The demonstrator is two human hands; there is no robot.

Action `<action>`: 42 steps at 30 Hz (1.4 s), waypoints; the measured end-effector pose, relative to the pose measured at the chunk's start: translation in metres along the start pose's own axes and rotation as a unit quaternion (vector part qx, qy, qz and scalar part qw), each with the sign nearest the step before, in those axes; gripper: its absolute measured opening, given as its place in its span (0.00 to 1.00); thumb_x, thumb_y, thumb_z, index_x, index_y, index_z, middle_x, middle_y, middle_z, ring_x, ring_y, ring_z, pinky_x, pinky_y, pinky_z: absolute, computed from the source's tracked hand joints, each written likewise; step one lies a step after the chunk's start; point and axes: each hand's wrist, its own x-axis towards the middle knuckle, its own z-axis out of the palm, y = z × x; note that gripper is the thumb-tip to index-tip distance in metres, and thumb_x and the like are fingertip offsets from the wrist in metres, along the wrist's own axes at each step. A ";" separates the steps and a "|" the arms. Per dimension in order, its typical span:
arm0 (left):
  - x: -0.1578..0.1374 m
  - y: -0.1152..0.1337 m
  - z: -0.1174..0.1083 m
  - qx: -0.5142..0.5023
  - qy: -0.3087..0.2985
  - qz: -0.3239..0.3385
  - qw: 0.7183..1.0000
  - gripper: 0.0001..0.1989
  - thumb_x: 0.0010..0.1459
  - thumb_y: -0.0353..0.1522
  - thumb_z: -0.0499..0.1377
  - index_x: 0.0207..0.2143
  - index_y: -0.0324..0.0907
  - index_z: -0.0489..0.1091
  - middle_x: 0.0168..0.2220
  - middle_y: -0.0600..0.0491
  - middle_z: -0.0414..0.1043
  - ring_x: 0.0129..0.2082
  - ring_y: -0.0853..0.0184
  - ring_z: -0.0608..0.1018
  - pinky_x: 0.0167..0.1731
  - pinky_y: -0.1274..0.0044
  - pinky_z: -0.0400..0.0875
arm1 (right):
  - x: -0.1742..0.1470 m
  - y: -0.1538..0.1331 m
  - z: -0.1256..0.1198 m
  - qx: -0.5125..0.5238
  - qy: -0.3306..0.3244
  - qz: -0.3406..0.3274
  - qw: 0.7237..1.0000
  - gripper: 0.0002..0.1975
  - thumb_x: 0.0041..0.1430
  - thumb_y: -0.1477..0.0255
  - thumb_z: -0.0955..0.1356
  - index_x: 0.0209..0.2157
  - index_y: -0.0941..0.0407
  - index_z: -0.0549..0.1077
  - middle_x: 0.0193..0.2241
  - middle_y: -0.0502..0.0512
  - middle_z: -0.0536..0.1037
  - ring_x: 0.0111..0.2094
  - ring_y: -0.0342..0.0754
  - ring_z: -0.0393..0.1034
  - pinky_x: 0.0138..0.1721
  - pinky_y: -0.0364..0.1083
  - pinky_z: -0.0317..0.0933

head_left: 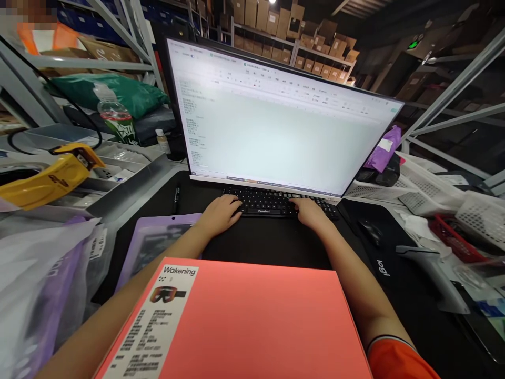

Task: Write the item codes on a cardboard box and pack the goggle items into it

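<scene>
My left hand (221,213) rests on the left end of a black keyboard (262,202), its fingers spread over the keys and the thumb apart. Over the right part of the keys is my right hand (310,211), index finger stretched out and touching a key; its other fingers are partly hidden. Neither hand holds anything. Behind the keyboard stands a monitor (268,126) showing a document with lines of small text. A coral-red box (256,321) labelled "Wakening", with a picture of goggles, lies between my forearms, nearest to me.
A purple-edged pouch (132,247) and a marker pen (176,200) lie left. A yellow tape dispenser (51,176) and a drink bottle (116,116) stand farther left. At right are a mouse (371,231), a barcode scanner (437,273) and white baskets (426,181).
</scene>
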 end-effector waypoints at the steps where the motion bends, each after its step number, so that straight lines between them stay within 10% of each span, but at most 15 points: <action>1: 0.000 0.000 0.000 -0.001 0.000 -0.001 1.000 0.19 0.68 0.36 0.55 0.54 0.34 0.74 0.55 0.41 0.71 0.56 0.52 0.73 0.56 0.61 0.71 | 0.000 -0.001 0.000 -0.008 0.002 -0.009 1.000 0.37 0.57 0.88 0.59 0.67 0.55 0.67 0.53 0.63 0.77 0.52 0.56 0.72 0.53 0.50 0.63; 12: -0.001 0.013 -0.013 0.007 -0.050 -0.032 0.998 0.18 0.69 0.36 0.56 0.56 0.37 0.73 0.58 0.43 0.70 0.59 0.54 0.71 0.59 0.64 0.68 | 0.015 0.003 0.032 -0.023 0.092 -0.047 0.994 0.29 0.57 0.86 0.61 0.57 0.59 0.78 0.49 0.67 0.73 0.53 0.61 0.67 0.58 0.56 0.62; 22: -0.001 0.014 -0.012 0.009 -0.056 -0.036 0.998 0.17 0.69 0.36 0.56 0.55 0.37 0.72 0.58 0.43 0.69 0.58 0.56 0.71 0.58 0.65 0.68 | 0.019 -0.019 0.078 0.031 0.203 -0.184 0.961 0.24 0.72 0.64 0.60 0.61 0.63 0.71 0.61 0.65 0.68 0.62 0.59 0.62 0.65 0.58 0.58; 42: -0.001 0.006 -0.004 -0.009 -0.020 -0.011 1.000 0.18 0.69 0.36 0.54 0.54 0.37 0.72 0.56 0.42 0.70 0.57 0.55 0.71 0.57 0.64 0.68 | 0.016 -0.027 0.072 0.079 0.215 -0.178 0.957 0.19 0.70 0.68 0.61 0.54 0.61 0.76 0.54 0.63 0.74 0.56 0.57 0.66 0.59 0.56 0.60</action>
